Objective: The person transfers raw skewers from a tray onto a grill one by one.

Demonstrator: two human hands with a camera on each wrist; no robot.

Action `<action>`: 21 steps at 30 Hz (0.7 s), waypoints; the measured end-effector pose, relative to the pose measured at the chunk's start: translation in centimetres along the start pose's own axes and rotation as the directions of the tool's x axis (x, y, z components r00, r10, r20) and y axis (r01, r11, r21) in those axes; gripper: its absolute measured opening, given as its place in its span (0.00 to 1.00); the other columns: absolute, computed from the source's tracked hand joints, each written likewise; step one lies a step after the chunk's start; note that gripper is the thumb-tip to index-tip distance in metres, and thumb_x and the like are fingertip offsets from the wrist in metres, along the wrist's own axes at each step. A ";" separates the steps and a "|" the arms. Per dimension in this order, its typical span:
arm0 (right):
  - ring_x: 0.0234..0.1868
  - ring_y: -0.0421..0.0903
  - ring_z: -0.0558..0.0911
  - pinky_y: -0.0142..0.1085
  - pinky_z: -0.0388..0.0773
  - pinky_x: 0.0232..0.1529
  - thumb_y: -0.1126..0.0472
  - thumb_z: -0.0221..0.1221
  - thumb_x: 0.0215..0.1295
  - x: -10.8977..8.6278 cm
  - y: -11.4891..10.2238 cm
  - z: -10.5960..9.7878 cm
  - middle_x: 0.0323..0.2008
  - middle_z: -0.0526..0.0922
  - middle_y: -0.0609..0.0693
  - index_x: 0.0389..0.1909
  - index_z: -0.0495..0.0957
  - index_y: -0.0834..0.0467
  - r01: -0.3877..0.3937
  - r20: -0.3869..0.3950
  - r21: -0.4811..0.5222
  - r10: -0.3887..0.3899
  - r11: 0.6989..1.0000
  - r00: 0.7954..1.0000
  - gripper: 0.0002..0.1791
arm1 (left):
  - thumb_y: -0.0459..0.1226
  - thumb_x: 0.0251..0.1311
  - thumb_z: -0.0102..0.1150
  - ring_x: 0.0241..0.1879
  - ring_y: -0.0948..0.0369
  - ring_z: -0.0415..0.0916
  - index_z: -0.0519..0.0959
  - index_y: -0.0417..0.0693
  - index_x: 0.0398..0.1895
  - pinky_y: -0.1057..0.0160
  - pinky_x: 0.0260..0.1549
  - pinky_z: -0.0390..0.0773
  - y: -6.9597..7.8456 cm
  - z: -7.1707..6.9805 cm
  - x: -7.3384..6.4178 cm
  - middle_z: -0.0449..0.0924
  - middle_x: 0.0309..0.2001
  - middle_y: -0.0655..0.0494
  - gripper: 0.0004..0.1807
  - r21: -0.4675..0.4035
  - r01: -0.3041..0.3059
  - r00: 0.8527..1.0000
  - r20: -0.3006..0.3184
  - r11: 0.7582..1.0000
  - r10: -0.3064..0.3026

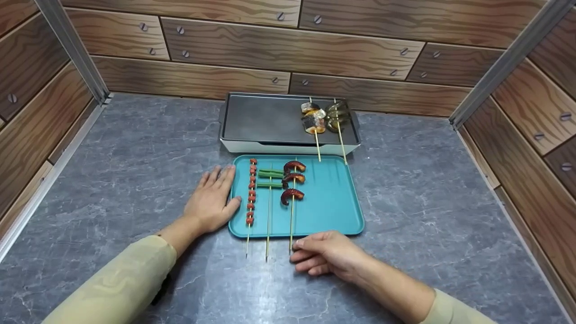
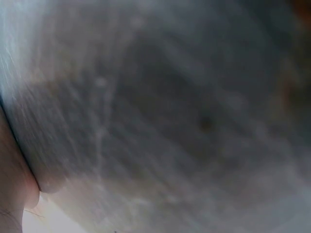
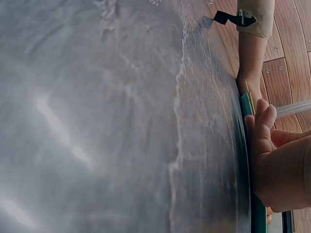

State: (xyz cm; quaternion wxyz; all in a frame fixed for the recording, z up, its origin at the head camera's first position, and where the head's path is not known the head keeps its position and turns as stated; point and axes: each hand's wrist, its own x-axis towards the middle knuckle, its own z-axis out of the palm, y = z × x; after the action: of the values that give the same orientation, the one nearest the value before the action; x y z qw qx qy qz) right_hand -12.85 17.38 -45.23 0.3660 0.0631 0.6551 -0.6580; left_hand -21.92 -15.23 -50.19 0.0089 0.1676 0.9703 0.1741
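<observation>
My left hand (image 1: 210,202) lies with fingers spread along the left rim of a teal tray (image 1: 328,202), thumb over the edge. My right hand (image 1: 330,254), fingers loosely bent, is at the tray's front edge. Its fingertips are right beside the bare handle end of a skewer of dark red octopus tentacles (image 1: 293,194). Left of that lie a skewer of green stalks (image 1: 270,173) and one of small red pieces (image 1: 251,198), their sticks reaching over the front rim. In the right wrist view, the right hand (image 3: 272,155) appears at the tray's edge.
Behind the tray stands a grill with a dark plate (image 1: 261,119). On its right side lie a skewer of silvery fish pieces (image 1: 313,119) and a skewer of dark green vegetables (image 1: 336,116), sticks pointing forward over the tray. Wood-patterned walls (image 1: 279,49) enclose the grey marbled table (image 1: 148,148).
</observation>
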 end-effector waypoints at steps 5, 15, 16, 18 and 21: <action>0.35 0.46 0.92 0.31 0.87 0.30 0.59 0.63 0.76 0.6 0.1 0.9 0.45 0.91 0.62 0.57 0.84 0.69 -0.011 -0.001 0.029 0.011 1.000 1.000 0.18 | 0.57 0.79 0.40 0.85 0.46 0.36 0.42 0.42 0.87 0.45 0.82 0.34 0.0 0.0 0.0 0.44 0.86 0.47 0.45 0.002 -0.002 1.000 0.001 1.000 0.002; 0.36 0.44 0.92 0.30 0.87 0.33 0.60 0.61 0.77 0.8 0.2 1.4 0.49 0.90 0.62 0.58 0.82 0.69 -0.021 0.021 0.124 0.018 0.992 1.000 0.17 | 0.57 0.79 0.39 0.85 0.46 0.35 0.41 0.43 0.87 0.46 0.82 0.34 0.1 0.0 0.0 0.44 0.86 0.47 0.45 0.004 -0.009 1.000 -0.004 1.000 0.009; 0.36 0.44 0.92 0.30 0.87 0.32 0.60 0.61 0.77 0.8 0.1 1.3 0.49 0.90 0.61 0.57 0.82 0.68 -0.021 0.022 0.129 0.018 0.991 1.000 0.17 | 0.57 0.79 0.39 0.85 0.46 0.35 0.41 0.43 0.87 0.46 0.82 0.33 0.1 0.0 0.0 0.43 0.86 0.47 0.45 0.003 -0.008 1.000 -0.005 1.000 0.008; 0.36 0.43 0.92 0.30 0.87 0.33 0.60 0.62 0.77 0.7 -0.1 1.2 0.48 0.90 0.60 0.57 0.82 0.68 -0.016 0.021 0.136 0.014 0.991 1.000 0.17 | 0.57 0.79 0.39 0.85 0.46 0.36 0.42 0.43 0.87 0.46 0.82 0.34 0.1 0.1 -0.1 0.44 0.86 0.47 0.45 0.001 -0.008 1.000 -0.008 1.000 0.008; 0.37 0.44 0.92 0.29 0.86 0.33 0.59 0.62 0.77 0.6 -0.5 0.9 0.47 0.91 0.59 0.57 0.82 0.68 -0.003 0.012 0.138 0.001 0.990 1.000 0.18 | 0.57 0.78 0.40 0.85 0.46 0.36 0.42 0.43 0.87 0.46 0.82 0.34 0.0 0.1 -0.1 0.44 0.86 0.47 0.46 0.003 -0.006 1.000 -0.012 1.000 0.006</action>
State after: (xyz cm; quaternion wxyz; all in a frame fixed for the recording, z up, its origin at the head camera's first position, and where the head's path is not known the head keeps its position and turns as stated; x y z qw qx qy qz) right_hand -13.23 16.23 -45.06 0.3654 0.0849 0.6057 -0.7017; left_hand -21.85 -15.19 -50.29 0.0023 0.1693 0.9701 0.1737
